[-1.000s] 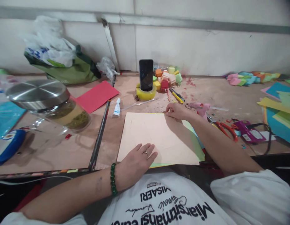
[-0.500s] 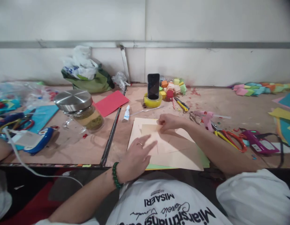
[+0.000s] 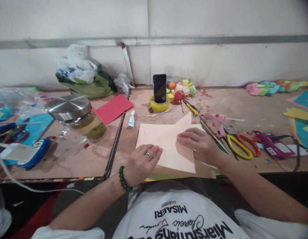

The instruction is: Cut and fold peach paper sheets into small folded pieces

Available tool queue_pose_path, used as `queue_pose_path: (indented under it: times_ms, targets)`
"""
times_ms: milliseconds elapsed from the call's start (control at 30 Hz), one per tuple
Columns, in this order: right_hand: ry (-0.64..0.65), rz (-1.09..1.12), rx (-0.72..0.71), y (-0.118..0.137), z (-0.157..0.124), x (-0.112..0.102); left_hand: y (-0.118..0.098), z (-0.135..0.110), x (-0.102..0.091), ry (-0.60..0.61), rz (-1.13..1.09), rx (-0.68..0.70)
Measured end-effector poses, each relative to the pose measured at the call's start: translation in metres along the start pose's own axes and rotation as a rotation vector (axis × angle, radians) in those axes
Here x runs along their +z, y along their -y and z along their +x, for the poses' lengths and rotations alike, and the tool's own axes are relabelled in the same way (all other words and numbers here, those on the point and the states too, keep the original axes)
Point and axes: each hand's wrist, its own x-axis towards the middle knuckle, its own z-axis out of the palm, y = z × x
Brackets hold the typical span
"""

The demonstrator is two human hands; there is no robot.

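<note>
A pale peach sheet of paper (image 3: 166, 142) lies in front of me, its right part raised and bent upward at the far corner. My right hand (image 3: 200, 142) grips the raised right part, fingers on its upper face and the thumb hidden. My left hand (image 3: 144, 162) rests flat on the near left part of the sheet, fingers stretched out and close together. Beneath it is a stack of coloured paper (image 3: 206, 171), with peach, green and yellow edges showing.
A phone (image 3: 159, 88) stands in a yellow tape roll (image 3: 159, 105). Folded paper pieces (image 3: 178, 91) and a cutter (image 3: 192, 108) lie beyond. To the right are a pink glue gun (image 3: 217, 122), scissors (image 3: 239, 147) and a purple device (image 3: 275, 144). A glass jar (image 3: 90, 127) and red paper (image 3: 114, 109) stand left.
My right hand has moved from the far edge of the stack to the right, bringing up part of the peach sheet. My left hand's spread fingers have come together and settled on the paper.
</note>
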Motion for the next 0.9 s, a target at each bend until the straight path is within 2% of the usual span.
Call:
queue_pose_path:
  times_ms: [67,133,200,300,400,467,533,633,733,900]
  targets:
    - [0.082,0.001,-0.051,0.005,-0.020,0.015,-0.005,-0.002,0.005,0.203,-0.018,0.045]
    - [0.115,0.034,-0.051,0.011,-0.034,0.026,-0.006,-0.003,0.008,0.379,-0.079,0.032]
    - [0.130,0.078,0.005,0.018,-0.043,0.031,-0.001,-0.002,0.008,0.487,-0.183,-0.019]
    - [0.148,0.158,0.118,0.026,-0.047,0.029,0.017,0.004,0.006,0.580,-0.412,-0.134]
    - [0.115,0.271,0.245,0.028,-0.046,0.026,0.037,0.012,0.010,0.622,-0.642,-0.315]
    - [0.083,0.317,0.394,0.028,-0.044,0.026,0.045,0.017,0.014,0.667,-0.708,-0.442]
    - [0.067,0.311,0.588,0.027,-0.042,0.028,0.049,0.022,0.017,0.709,-0.672,-0.523]
    - [0.063,0.330,0.823,0.026,-0.038,0.030,0.047,0.028,0.020,0.746,-0.560,-0.565]
    - [0.040,0.363,0.898,0.027,-0.035,0.031,0.045,0.031,0.020,0.762,-0.529,-0.581]
    - [-0.006,0.352,0.876,0.032,-0.036,0.032,0.045,0.031,0.022,0.758,-0.550,-0.630]
